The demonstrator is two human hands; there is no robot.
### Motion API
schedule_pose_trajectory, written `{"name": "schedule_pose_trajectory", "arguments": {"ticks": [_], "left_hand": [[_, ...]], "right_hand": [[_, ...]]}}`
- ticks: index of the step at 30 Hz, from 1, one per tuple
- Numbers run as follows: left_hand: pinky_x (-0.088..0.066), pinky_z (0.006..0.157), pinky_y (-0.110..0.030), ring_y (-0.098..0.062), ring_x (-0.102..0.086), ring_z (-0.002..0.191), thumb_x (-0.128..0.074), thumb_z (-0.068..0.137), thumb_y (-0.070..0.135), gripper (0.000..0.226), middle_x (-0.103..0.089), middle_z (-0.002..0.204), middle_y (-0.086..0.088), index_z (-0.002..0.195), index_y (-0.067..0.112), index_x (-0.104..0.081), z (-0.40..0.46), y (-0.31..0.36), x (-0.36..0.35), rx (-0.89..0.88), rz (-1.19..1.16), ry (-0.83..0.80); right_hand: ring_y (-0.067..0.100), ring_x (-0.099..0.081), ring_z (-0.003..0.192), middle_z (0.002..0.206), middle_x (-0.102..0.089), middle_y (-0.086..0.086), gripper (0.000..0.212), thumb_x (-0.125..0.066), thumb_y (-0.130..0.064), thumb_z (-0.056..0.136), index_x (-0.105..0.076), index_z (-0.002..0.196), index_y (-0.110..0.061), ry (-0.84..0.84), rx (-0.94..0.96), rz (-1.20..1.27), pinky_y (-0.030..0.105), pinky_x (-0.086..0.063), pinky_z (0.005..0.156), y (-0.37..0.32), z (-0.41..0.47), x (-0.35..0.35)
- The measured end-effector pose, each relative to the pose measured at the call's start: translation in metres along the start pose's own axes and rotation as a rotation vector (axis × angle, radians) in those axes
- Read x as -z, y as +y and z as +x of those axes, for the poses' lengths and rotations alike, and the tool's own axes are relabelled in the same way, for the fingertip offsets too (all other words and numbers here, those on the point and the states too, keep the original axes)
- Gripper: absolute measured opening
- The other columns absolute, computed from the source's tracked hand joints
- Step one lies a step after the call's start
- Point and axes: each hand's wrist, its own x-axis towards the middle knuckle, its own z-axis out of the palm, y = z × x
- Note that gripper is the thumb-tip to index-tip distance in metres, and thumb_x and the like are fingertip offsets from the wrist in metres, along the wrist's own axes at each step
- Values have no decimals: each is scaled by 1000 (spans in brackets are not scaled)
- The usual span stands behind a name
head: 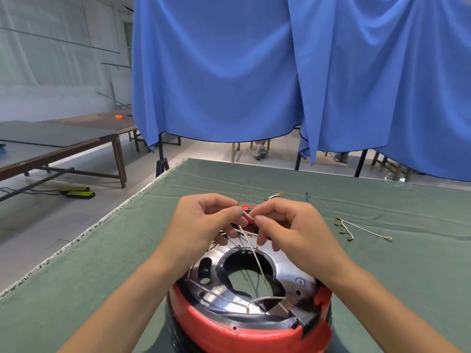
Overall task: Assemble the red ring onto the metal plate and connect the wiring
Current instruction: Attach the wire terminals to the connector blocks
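Fingers of my left hand pinch a thin white wire over the far edge of the red ring; right hand fingers pinch the same wire just beside them. Ring sits around the metal plate on the green worktop, near me. Best bet: keep the wire taut, guide the terminal straight onto its tab, don't kink it. Spare wires lie to the right. Terminal tip and the red part behind my fingers are hidden; ring's near edge is cut off.
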Motion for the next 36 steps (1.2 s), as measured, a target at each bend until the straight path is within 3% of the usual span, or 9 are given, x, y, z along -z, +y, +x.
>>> {"name": "schedule_pose_trajectory", "arguments": {"ticks": [3, 8, 12, 19, 23, 27, 31, 33, 36], "left_hand": [[-48, 46, -23, -15, -60, 53, -66, 84, 5, 5, -72, 70, -12, 84, 3, -70, 1, -1, 0, 25, -52, -20], [-48, 44, -24, -16, -60, 53, -68, 76, 13, 5, -69, 71, -12, 77, 10, -72, 1, -2, -2, 78, -177, -59], [-46, 41, -24, -16, -59, 51, -67, 72, 14, 7, -68, 71, -11, 69, 12, -73, 1, -2, -5, 160, -280, -94], [-47, 40, -25, -21, -60, 49, -60, 87, 2, 11, -68, 71, -19, 77, 5, -64, -2, -1, -6, 183, -170, -200], [-44, 37, -23, -20, -53, 42, -58, 87, 1, 12, -59, 53, -10, 76, 5, -61, -4, 1, -9, 173, -96, -215], [-44, 37, -22, -16, -50, 40, -63, 85, -1, 16, -53, 47, -5, 71, 7, -65, -5, -1, -11, 151, -4, -218], [-46, 42, -24, -12, -52, 45, -67, 84, 2, 15, -56, 49, 1, 71, 9, -68, -6, -2, -13, 120, 98, -287], [-47, 44, -25, -12, -54, 47, -67, 84, 4, 12, -59, 51, 2, 74, 9, -70, -7, -2, -13, 116, 140, -315], [-47, 46, -26, -12, -54, 48, -68, 84, 6, 11, -61, 53, 2, 75, 10, -71, -8, 0, -14, 111, 181, -351]], "right_hand": [[11, -56, 48, 59, -69, -5, 19, -60, -9, 90, -67, 84, -26, -31, -4, 24, 33, -48, 52, 1, 1, -3], [17, -60, 48, 63, -69, -2, 15, -58, -14, 93, -67, 85, -22, -43, -3, 87, 24, -48, 50, 2, 0, -4], [15, -60, 49, 62, -68, -4, 23, -51, -17, 97, -67, 82, -19, -22, -7, 78, 13, -38, 48, 2, 0, -3], [8, -57, 54, 57, -63, -4, 16, -59, -8, 92, -67, 80, -16, 28, 21, 140, 22, -43, 53, 0, -2, -3], [9, -55, 52, 52, -60, -8, 17, -62, -18, 89, -67, 73, -23, 141, -35, -2, 32, -44, 54, 1, -3, -3], [10, -56, 79, 71, -62, -17, 5, -57, -31, 84, -61, 82, -33, 324, -174, -523, 29, -40, 62, 5, -5, 5], [20, -47, 105, 112, -54, -7, 31, -52, -38, 85, -51, 115, -30, 119, -484, -807, 31, -36, 73, 15, -8, 21], [25, -53, 94, 104, -59, -4, 25, -53, -36, 84, -55, 107, -28, 29, -599, -818, 31, -35, 71, 16, -9, 23], [31, -58, 88, 93, -67, 1, 14, -54, -26, 84, -64, 93, -24, 26, -565, -804, 32, -41, 66, 22, -8, 22]]}}
